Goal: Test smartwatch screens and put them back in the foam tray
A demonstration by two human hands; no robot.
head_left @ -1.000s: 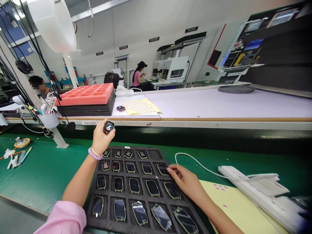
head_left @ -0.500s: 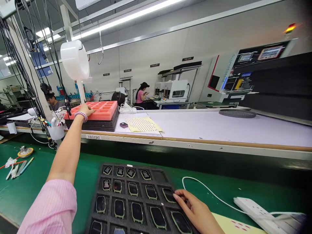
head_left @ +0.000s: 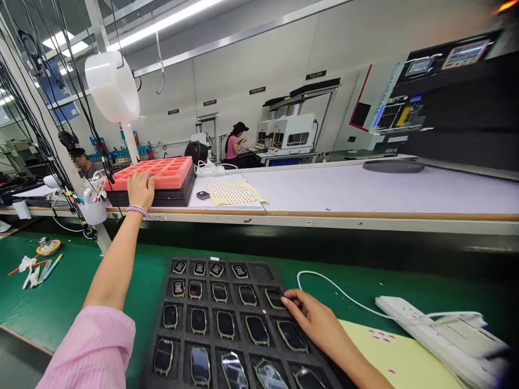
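Has left hand [head_left: 140, 190] at red tray [head_left: 175, 172], right hand [head_left: 313, 314] at dark watch [head_left: 274, 298]; cannot tell either grip; seems partway, with five watches [head_left: 240, 270] lit.

tray [head_left: 259, 272] on bench [head_left: 48, 319] | watches [head_left: 257, 329] in tray | power strip [head_left: 399, 310] right of tray | shelf [head_left: 344, 192] behind tray | foam stack [head_left: 172, 174] on shelf, behind-left of tray

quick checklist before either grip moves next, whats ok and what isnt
1. Left grip at the red foam tray: ok
2. Left grip free of any watch: cannot tell, palm side hidden
3. Right grip at the rightmost watch, second row from back: ok
4. Red foam tray seated on the black stack: ok
5. Far row's third watch squared in its compartment: not ok, askew
6. White cable off the black tray: ok
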